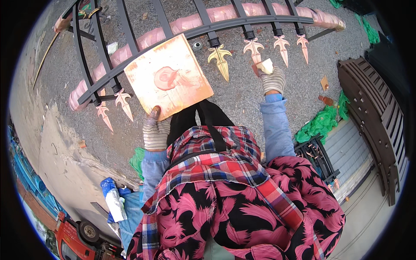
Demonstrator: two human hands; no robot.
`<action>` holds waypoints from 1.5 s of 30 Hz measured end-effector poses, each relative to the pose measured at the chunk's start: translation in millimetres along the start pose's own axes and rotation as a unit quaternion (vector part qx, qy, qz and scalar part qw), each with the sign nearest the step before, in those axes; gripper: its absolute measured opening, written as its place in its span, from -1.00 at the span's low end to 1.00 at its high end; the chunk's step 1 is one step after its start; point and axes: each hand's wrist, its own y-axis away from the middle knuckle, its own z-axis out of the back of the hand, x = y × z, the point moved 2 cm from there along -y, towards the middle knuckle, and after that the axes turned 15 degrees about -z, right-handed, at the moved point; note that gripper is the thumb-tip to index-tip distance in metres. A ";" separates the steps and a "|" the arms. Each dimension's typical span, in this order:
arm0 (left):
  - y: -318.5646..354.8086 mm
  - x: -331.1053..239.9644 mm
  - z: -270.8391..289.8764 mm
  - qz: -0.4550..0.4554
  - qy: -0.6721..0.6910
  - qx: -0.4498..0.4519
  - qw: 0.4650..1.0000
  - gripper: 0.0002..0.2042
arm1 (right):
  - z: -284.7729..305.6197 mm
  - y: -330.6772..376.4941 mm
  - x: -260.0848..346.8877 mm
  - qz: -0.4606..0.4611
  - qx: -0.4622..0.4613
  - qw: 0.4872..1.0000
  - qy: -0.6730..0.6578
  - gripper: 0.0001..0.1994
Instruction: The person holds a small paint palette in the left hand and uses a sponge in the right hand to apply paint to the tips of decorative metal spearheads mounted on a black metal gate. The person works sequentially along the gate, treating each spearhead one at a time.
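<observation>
My left hand (pixel 155 133), in a striped glove, grips the lower corner of a square board (pixel 190 71) with its thumb on top. The board is smeared with copper-pink paint and carries a wet paint blob (pixel 165 78) at its middle. In my right hand (pixel 273 80), also gloved, a small whitish sponge (pixel 265 66) with a reddish-brown edge is pinched. It is at the tip of a copper-pink spear finial (pixel 253 48) on a black metal fence panel (pixel 225 25); whether they touch I cannot tell. To its left is a gold finial (pixel 222 65). Other finials are pinkish.
The panel rests on a long pink plastic-wrapped roll (pixel 182 24). Brown metal panels (pixel 368 112) are stacked at the right, near green netting (pixel 318 125). A small dark panel (pixel 316 158) lies below the netting. A red vehicle (pixel 71 240) stands at the lower left.
</observation>
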 end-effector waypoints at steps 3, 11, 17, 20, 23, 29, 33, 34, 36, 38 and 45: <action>1.0 5.0 10.3 0.006 0.022 -0.016 1.000 -0.51 | 15.6 26.9 40.3 0.055 0.086 0.980 -0.169 -0.55; -0.6 19.5 12.9 0.023 0.043 0.031 0.998 -0.53 | -9.9 124.6 135.2 0.387 0.065 0.919 0.039 -0.66; 0.8 17.5 5.4 0.002 0.017 0.055 0.998 -0.57 | -2.2 129.3 147.6 0.353 -0.008 0.935 0.022 -0.67; -3.7 17.0 7.9 0.013 0.023 0.049 0.998 -0.58 | -14.5 139.1 145.1 0.358 0.051 0.922 0.139 -0.67; -0.3 12.4 9.6 0.020 0.039 0.026 0.999 -0.59 | 0.9 129.6 136.1 0.328 0.046 0.932 0.144 -0.64; -14.4 -9.5 16.1 -0.029 0.060 -0.023 0.998 -0.48 | 10.0 60.6 71.6 0.135 0.085 0.987 -0.005 -0.62; -20.0 -23.5 13.6 -0.034 0.035 -0.011 0.999 -0.42 | -17.6 39.7 72.5 0.086 0.057 0.990 0.100 -0.58; -20.4 -24.9 12.2 -0.036 0.034 -0.009 0.999 -0.41 | -26.6 34.3 78.0 0.066 0.084 0.990 0.092 -0.58; -20.5 -26.9 11.1 -0.031 0.036 -0.006 0.999 -0.39 | -52.4 26.9 71.4 0.054 0.072 0.983 0.159 -0.61; -19.5 -29.1 13.7 -0.030 0.041 0.002 0.999 -0.38 | -63.9 31.1 63.7 0.042 0.071 0.974 0.211 -0.63; -23.8 -44.1 35.6 -0.031 0.000 -0.017 0.999 -0.39 | -30.4 54.8 25.9 -0.054 0.157 0.960 0.227 -0.60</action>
